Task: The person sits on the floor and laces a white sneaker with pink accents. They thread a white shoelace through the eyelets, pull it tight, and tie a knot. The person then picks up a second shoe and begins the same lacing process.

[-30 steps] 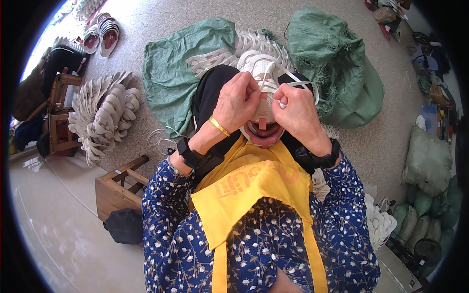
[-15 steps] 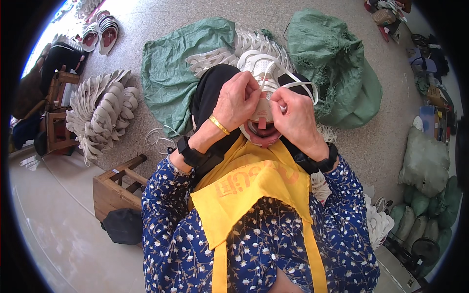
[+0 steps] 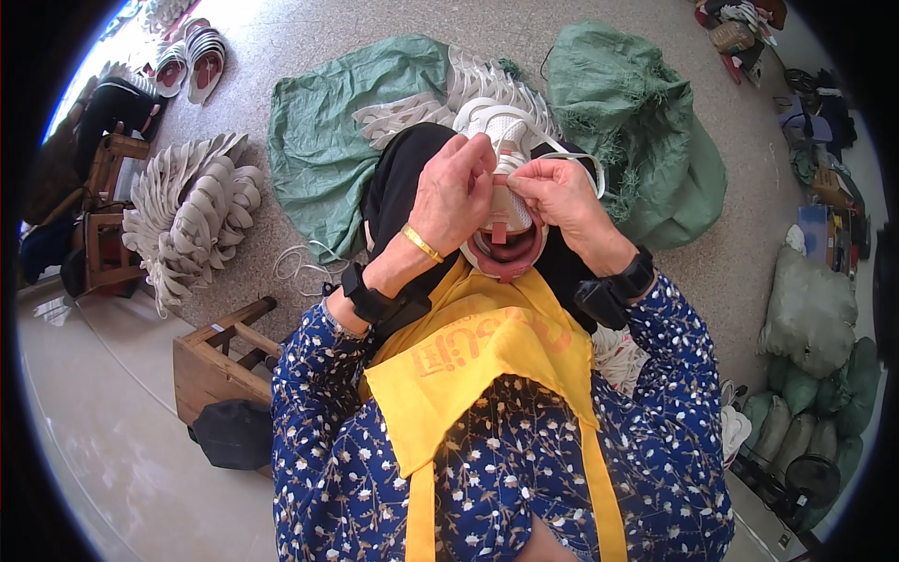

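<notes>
A white sneaker (image 3: 498, 212) with a pink lining sits between my knees, its opening toward me. Its white shoelace (image 3: 582, 155) loops out over the right side. My left hand (image 3: 453, 197) is closed at the left of the tongue, its fingertips pinched where the lace runs into them. From the right, my right hand (image 3: 567, 199) pinches thumb and forefinger together at the pink loop on the tongue; what lies between them is too small to make out. A yellow apron (image 3: 478, 356) covers my lap just below the shoe.
White shoes (image 3: 496, 80) stand in rows beyond my knees, between a flat green sack (image 3: 356, 112) and a bulky one (image 3: 637, 131). To the left are a pile of pale shoe parts (image 3: 192, 215) and a wooden stool (image 3: 225, 351). Stuffed sacks (image 3: 810, 309) line the right side.
My right hand has moved up and left to the tongue loop, its fingers straighter than before. The left hand stays at nearly the same place on the shoe.
</notes>
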Action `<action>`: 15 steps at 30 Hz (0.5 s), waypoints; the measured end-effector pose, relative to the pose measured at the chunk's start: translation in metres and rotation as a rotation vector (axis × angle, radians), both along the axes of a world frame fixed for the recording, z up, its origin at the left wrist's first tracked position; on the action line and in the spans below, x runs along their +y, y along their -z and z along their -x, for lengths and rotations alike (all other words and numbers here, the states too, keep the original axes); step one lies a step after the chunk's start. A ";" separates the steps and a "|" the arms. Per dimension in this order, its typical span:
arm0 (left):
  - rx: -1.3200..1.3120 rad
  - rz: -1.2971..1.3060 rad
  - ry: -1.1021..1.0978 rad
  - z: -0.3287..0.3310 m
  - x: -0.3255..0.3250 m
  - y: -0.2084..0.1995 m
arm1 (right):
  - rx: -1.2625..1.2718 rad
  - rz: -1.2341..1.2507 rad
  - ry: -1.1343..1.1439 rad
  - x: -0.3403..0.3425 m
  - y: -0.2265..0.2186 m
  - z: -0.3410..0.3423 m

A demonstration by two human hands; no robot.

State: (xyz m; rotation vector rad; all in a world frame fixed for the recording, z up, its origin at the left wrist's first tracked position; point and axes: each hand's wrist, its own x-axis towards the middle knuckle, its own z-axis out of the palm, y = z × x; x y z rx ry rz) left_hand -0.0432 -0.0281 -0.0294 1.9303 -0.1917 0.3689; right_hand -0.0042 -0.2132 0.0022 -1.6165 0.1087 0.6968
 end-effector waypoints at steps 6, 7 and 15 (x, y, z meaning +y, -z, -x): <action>-0.037 -0.100 -0.002 0.008 0.004 0.005 | 0.023 0.073 -0.067 0.003 -0.008 -0.004; -0.038 -0.108 -0.002 0.008 0.005 0.004 | 0.014 0.093 -0.073 0.005 -0.010 -0.004; -0.009 -0.085 -0.018 0.010 0.003 -0.001 | 0.118 -0.007 -0.088 -0.001 -0.006 -0.014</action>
